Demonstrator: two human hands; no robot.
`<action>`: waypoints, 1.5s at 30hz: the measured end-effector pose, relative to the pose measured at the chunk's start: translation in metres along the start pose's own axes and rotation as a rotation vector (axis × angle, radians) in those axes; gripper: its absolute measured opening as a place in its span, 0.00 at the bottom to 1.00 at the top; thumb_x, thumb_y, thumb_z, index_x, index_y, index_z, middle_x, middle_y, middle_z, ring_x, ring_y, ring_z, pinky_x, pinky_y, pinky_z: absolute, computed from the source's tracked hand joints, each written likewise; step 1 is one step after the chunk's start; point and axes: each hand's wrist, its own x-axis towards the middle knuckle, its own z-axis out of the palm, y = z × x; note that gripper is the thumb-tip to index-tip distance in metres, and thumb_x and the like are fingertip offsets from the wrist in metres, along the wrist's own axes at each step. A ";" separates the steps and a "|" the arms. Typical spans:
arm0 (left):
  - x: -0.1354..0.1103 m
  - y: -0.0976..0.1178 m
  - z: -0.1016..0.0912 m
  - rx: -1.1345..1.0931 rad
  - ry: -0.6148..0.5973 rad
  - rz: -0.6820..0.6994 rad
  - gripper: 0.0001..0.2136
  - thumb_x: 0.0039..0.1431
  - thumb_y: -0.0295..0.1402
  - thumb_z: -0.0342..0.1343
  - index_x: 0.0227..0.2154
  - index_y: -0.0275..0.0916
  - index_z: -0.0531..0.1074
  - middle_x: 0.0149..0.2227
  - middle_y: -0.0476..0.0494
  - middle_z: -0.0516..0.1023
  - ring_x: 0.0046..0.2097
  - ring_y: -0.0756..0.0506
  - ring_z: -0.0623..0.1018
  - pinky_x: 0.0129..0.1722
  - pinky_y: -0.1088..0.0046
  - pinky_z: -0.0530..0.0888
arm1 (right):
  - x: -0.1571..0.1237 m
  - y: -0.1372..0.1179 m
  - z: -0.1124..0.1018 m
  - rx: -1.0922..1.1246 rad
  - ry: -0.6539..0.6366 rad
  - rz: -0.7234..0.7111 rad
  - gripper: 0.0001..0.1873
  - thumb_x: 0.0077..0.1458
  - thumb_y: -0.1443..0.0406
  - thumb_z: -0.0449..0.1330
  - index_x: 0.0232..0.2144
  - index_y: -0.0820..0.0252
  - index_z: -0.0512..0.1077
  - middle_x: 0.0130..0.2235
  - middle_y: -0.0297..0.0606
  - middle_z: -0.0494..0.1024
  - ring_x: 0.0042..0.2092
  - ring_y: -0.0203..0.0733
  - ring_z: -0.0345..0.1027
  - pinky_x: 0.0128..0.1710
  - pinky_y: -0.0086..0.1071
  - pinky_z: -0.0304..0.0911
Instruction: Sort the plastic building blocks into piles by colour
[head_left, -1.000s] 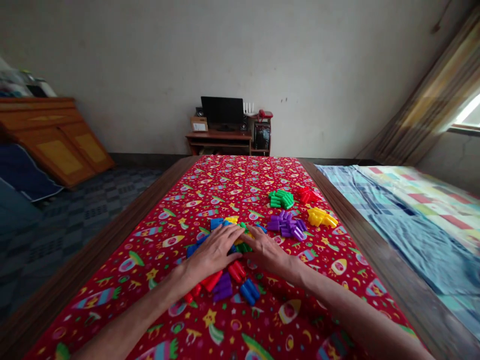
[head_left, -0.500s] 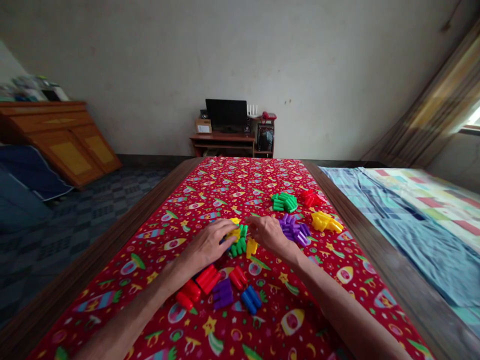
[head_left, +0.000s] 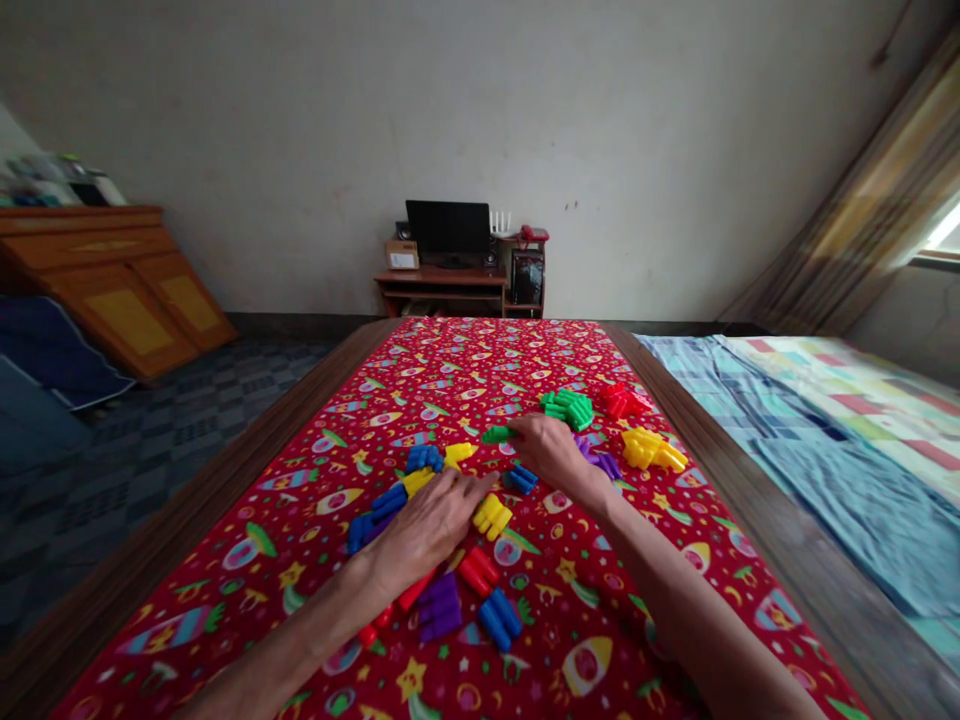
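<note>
Twelve o'clock is the far end of the table, and here is the right hand, thumb and finger narrowed on one green plastic building block! The block juts out at nine o'clock from the knuckles, over the red rocket-print tablecloth; whether it is clear of the cloth, I can't tell.

Down at seven o'clock, the left hand lies low over the mixed blocks, fingers spread; anything under the palm is hidden, so no call on its grip. A yellow block sits just beside it at three o'clock, a purple block at six and a red block at five.

The step in hand looks like handling a single green piece apart from that mix. From the right hand, the green pile is near at one o'clock, the red pile at two, the yellow pile at three, with the purple pile partly hidden by the hand.

Bringing like to like would call for a short, steady reach toward one o'clock, clear of the purple, then an easy parting of the fingertips.
</note>
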 end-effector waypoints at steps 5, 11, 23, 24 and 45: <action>0.018 -0.019 0.016 -0.192 0.077 -0.082 0.22 0.63 0.25 0.42 0.60 0.41 0.60 0.47 0.41 0.77 0.46 0.44 0.78 0.47 0.69 0.73 | 0.005 0.059 -0.014 -0.010 0.301 0.211 0.12 0.58 0.63 0.56 0.41 0.62 0.75 0.37 0.46 0.80 0.41 0.46 0.72 0.43 0.34 0.62; 0.068 -0.039 0.007 -0.523 0.279 -0.211 0.18 0.58 0.34 0.52 0.51 0.41 0.70 0.40 0.43 0.81 0.40 0.44 0.81 0.42 0.68 0.76 | 0.020 0.092 -0.008 0.007 0.317 0.360 0.14 0.57 0.68 0.54 0.42 0.63 0.76 0.41 0.46 0.80 0.45 0.47 0.71 0.46 0.36 0.62; 0.125 -0.039 -0.002 -0.926 0.313 -0.241 0.19 0.51 0.39 0.59 0.44 0.35 0.73 0.38 0.39 0.81 0.41 0.41 0.80 0.41 0.65 0.77 | 0.026 0.072 -0.024 0.159 0.302 0.265 0.17 0.54 0.73 0.52 0.41 0.62 0.78 0.41 0.44 0.81 0.44 0.44 0.73 0.45 0.33 0.65; 0.124 -0.039 -0.003 -0.930 0.338 -0.246 0.20 0.51 0.39 0.59 0.46 0.35 0.73 0.38 0.39 0.81 0.41 0.41 0.80 0.41 0.65 0.77 | 0.027 0.062 -0.027 0.231 0.278 0.209 0.17 0.56 0.71 0.52 0.42 0.61 0.78 0.40 0.42 0.81 0.42 0.43 0.74 0.43 0.32 0.65; 0.042 -0.100 0.019 -0.219 0.062 -0.246 0.17 0.57 0.43 0.50 0.43 0.42 0.76 0.48 0.40 0.79 0.50 0.40 0.76 0.51 0.64 0.72 | 0.011 0.115 0.007 0.007 0.314 0.181 0.24 0.59 0.63 0.50 0.56 0.68 0.62 0.48 0.55 0.74 0.49 0.52 0.68 0.48 0.44 0.63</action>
